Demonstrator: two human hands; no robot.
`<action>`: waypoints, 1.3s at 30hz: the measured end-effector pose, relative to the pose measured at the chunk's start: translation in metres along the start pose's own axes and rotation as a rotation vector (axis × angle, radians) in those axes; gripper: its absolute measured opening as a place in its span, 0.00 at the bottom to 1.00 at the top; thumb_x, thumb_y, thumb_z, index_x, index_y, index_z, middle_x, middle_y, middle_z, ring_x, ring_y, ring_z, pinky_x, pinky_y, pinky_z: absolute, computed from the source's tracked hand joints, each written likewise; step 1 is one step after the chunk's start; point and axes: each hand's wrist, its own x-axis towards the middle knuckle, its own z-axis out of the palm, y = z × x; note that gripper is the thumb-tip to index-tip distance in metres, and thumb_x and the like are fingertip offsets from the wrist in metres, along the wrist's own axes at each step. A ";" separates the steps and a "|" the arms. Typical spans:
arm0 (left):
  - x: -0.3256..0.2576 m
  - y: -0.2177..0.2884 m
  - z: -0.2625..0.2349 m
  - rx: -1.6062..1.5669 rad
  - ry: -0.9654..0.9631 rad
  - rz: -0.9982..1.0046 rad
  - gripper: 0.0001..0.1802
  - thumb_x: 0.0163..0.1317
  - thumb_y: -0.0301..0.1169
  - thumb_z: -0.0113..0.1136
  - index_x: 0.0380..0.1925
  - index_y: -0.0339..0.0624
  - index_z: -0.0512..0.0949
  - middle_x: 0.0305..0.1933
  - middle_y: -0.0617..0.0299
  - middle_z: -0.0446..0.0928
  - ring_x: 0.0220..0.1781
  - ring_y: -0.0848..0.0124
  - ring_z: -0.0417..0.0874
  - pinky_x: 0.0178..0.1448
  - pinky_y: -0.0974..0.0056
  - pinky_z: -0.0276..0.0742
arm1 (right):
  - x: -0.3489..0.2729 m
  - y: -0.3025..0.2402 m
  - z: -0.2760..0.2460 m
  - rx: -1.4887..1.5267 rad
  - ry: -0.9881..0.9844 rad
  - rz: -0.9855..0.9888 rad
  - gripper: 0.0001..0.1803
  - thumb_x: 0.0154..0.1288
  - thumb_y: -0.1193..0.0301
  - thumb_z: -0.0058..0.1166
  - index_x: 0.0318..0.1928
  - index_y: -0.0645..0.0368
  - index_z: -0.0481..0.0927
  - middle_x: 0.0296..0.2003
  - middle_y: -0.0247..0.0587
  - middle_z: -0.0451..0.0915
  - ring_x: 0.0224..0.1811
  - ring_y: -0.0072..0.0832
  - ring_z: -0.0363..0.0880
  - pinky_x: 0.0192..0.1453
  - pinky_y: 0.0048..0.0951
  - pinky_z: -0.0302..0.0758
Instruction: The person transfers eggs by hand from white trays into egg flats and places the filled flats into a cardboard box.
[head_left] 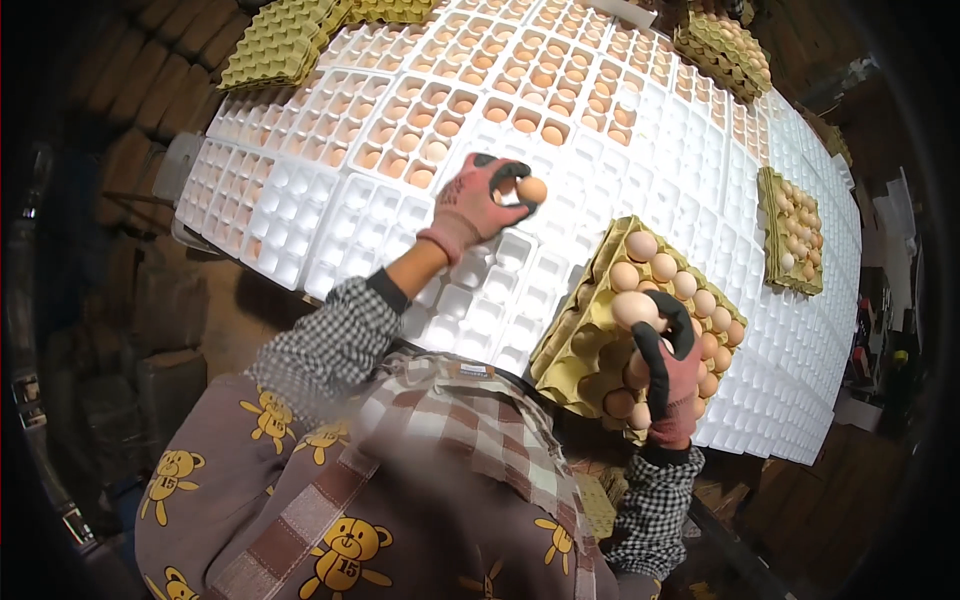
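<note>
Pink-gloved, dark-lettered left hand [475, 205] and right hand [677, 370] each pinch an egg [531, 189] between fingers [683, 315].

Head-worn, the wide fisheye view looks steeply down and forward, near the red-and-black-gloved left hand [472, 205] and matching right hand [676, 370], white moulded egg trays [790, 370] bending toward its rim.

An egg carton [572, 348] lies right of centre over the foam trays [372, 215], a second carton [773, 232] farther right. Far behind on the left, stacked cartons [278, 45] apparently rest on trays holding eggs [551, 134].
</note>
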 end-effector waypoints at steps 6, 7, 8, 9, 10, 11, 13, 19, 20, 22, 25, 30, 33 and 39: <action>0.066 -0.091 0.018 0.402 -0.269 -0.168 0.31 0.51 0.49 0.70 0.59 0.69 0.77 0.58 0.53 0.69 0.55 0.55 0.81 0.57 0.53 0.80 | 0.124 -0.004 0.146 -0.532 0.098 -0.206 0.25 0.50 0.63 0.72 0.50 0.52 0.81 0.48 0.43 0.76 0.45 0.38 0.82 0.50 0.37 0.81; 0.060 -0.091 0.015 0.354 -0.222 -0.116 0.33 0.53 0.47 0.69 0.61 0.64 0.75 0.60 0.53 0.68 0.58 0.56 0.78 0.58 0.55 0.79 | 0.145 -0.001 0.158 -0.756 0.173 -0.085 0.25 0.48 0.60 0.73 0.49 0.49 0.81 0.51 0.44 0.73 0.46 0.41 0.82 0.50 0.40 0.81; 0.055 -0.096 0.019 0.204 -0.148 0.016 0.32 0.54 0.46 0.68 0.61 0.61 0.74 0.62 0.53 0.68 0.60 0.56 0.77 0.60 0.55 0.77 | 0.163 0.008 0.164 -0.918 0.169 0.083 0.25 0.48 0.57 0.73 0.47 0.47 0.82 0.54 0.42 0.69 0.49 0.40 0.82 0.49 0.40 0.81; 0.047 -0.105 0.021 0.056 -0.070 0.132 0.32 0.55 0.44 0.67 0.62 0.57 0.73 0.63 0.54 0.69 0.62 0.56 0.76 0.61 0.56 0.76 | 0.173 0.021 0.168 -0.952 0.128 0.189 0.23 0.48 0.59 0.72 0.46 0.47 0.82 0.54 0.41 0.70 0.49 0.40 0.81 0.49 0.39 0.80; 0.037 -0.109 0.015 0.200 -0.057 0.209 0.31 0.56 0.40 0.65 0.62 0.54 0.73 0.66 0.57 0.69 0.65 0.56 0.73 0.68 0.52 0.67 | 0.174 0.035 0.178 -0.889 0.153 0.076 0.23 0.48 0.59 0.71 0.46 0.46 0.82 0.54 0.41 0.71 0.49 0.40 0.81 0.49 0.39 0.80; 0.024 -0.117 0.013 0.366 0.037 0.274 0.29 0.57 0.37 0.64 0.61 0.53 0.74 0.65 0.58 0.71 0.67 0.55 0.70 0.73 0.47 0.57 | 0.171 0.049 0.185 -0.823 0.180 -0.034 0.23 0.49 0.59 0.71 0.47 0.45 0.82 0.54 0.41 0.71 0.49 0.41 0.81 0.50 0.39 0.80; 0.008 -0.143 0.016 0.336 0.070 0.155 0.26 0.56 0.36 0.63 0.57 0.50 0.77 0.64 0.56 0.73 0.67 0.54 0.69 0.72 0.46 0.58 | 0.160 0.054 0.203 -0.781 0.012 -0.144 0.23 0.54 0.59 0.66 0.53 0.41 0.81 0.56 0.39 0.73 0.52 0.40 0.80 0.54 0.40 0.78; 0.007 -0.141 0.024 0.238 0.092 0.120 0.24 0.56 0.36 0.63 0.54 0.48 0.77 0.61 0.56 0.74 0.67 0.54 0.69 0.70 0.46 0.60 | 0.146 0.082 0.221 -1.071 0.114 -0.019 0.29 0.60 0.60 0.62 0.63 0.46 0.75 0.62 0.44 0.68 0.62 0.44 0.70 0.63 0.47 0.67; 0.011 -0.134 0.025 0.279 0.092 0.144 0.24 0.55 0.37 0.64 0.54 0.49 0.77 0.61 0.57 0.74 0.67 0.55 0.69 0.69 0.47 0.61 | 0.152 0.080 0.213 -0.999 0.151 0.008 0.28 0.62 0.60 0.59 0.63 0.46 0.74 0.65 0.46 0.64 0.65 0.46 0.63 0.65 0.50 0.60; 0.017 -0.135 0.033 0.308 0.129 0.164 0.24 0.53 0.39 0.66 0.53 0.51 0.78 0.61 0.59 0.74 0.67 0.56 0.68 0.68 0.48 0.61 | 0.149 0.072 0.214 -0.897 0.189 -0.065 0.30 0.61 0.59 0.59 0.64 0.47 0.73 0.67 0.46 0.63 0.67 0.47 0.62 0.68 0.50 0.59; 0.014 -0.162 0.018 0.292 0.104 0.183 0.24 0.53 0.36 0.67 0.53 0.51 0.79 0.60 0.60 0.75 0.66 0.56 0.70 0.67 0.48 0.63 | 0.094 -0.006 0.179 -0.660 0.137 -0.412 0.30 0.59 0.63 0.60 0.64 0.48 0.73 0.66 0.47 0.64 0.68 0.46 0.63 0.70 0.47 0.59; 0.003 -0.085 0.005 -0.045 0.212 0.007 0.16 0.59 0.28 0.63 0.49 0.45 0.82 0.50 0.55 0.81 0.54 0.56 0.80 0.58 0.59 0.75 | 0.016 -0.005 0.020 -1.071 0.205 -0.156 0.32 0.50 0.71 0.66 0.59 0.48 0.76 0.57 0.41 0.74 0.59 0.44 0.71 0.63 0.47 0.66; -0.009 0.032 0.024 -0.623 -0.095 0.055 0.16 0.59 0.25 0.62 0.48 0.43 0.83 0.43 0.59 0.83 0.42 0.68 0.84 0.49 0.66 0.79 | 0.008 0.029 -0.009 -1.143 0.207 -0.177 0.31 0.47 0.70 0.70 0.56 0.46 0.78 0.53 0.40 0.76 0.55 0.46 0.74 0.59 0.44 0.70; -0.007 0.094 0.077 0.118 -0.383 0.580 0.26 0.51 0.36 0.71 0.53 0.50 0.78 0.54 0.55 0.76 0.59 0.56 0.76 0.62 0.56 0.74 | 0.002 0.006 -0.031 0.466 0.281 -0.196 0.18 0.68 0.65 0.57 0.51 0.66 0.77 0.48 0.38 0.78 0.46 0.26 0.77 0.50 0.25 0.75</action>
